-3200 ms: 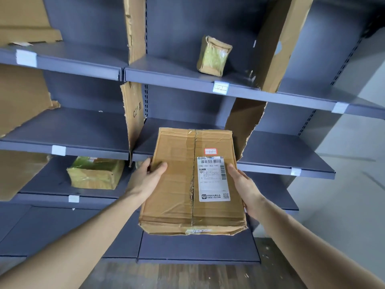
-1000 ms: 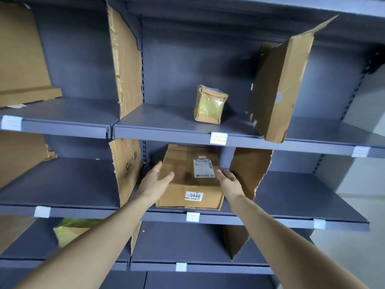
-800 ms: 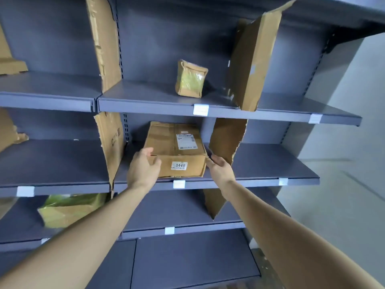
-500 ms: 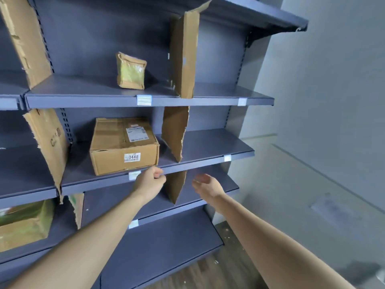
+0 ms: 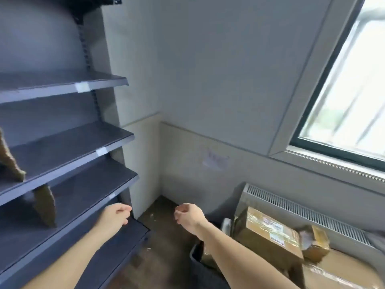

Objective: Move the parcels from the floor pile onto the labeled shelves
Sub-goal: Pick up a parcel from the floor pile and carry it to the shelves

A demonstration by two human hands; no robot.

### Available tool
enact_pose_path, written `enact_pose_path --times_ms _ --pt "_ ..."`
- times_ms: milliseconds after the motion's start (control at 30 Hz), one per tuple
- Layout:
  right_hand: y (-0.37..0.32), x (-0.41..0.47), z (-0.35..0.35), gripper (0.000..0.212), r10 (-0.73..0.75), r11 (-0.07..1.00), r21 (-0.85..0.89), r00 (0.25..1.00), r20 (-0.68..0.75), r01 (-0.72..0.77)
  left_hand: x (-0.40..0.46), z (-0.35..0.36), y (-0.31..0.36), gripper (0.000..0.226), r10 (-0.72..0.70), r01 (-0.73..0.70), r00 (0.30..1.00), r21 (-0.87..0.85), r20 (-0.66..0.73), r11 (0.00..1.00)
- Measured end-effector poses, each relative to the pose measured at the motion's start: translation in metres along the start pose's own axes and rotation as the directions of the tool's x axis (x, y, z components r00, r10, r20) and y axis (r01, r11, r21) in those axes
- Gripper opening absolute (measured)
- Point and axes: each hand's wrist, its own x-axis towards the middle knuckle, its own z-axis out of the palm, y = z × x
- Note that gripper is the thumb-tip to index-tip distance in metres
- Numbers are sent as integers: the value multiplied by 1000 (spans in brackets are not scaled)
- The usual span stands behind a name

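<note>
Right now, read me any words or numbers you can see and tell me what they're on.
None can be read.
White tags on shelf edges: blurred.
Label on the taped brown parcel: blurred.
Paper on the wall: too faint.

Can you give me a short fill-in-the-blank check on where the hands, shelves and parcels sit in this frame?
1. Both hands, left hand and right hand, hold ____.
2. The shelves stand on the person's ____ side.
3. The taped cardboard parcel lies in front of a white ____.
4. Above the parcel pile, the wall has a ____.

Missing words: nothing; left; radiator; window
</note>
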Motion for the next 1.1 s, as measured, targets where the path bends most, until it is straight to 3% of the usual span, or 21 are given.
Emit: enact_pose_path --times_ms 300,500,867,1100 --pt "152 -12 -168 31 179 984 53 960 -216 -171 -10 221 112 16 175 -209 946 102 272 973" --pt "240 -33 -219 43 329 944 111 922 -204 -312 -32 324 141 16 194 -311 881 217 431 925" --pt "332 -27 -269 47 448 887 198 881 -151 -417 0 439 161 15 77 -261 830 264 552 929" --pt "369 18 -322 48 530 846 192 824 -200 -497 49 505 192 17 63 -248 832 268 551 931"
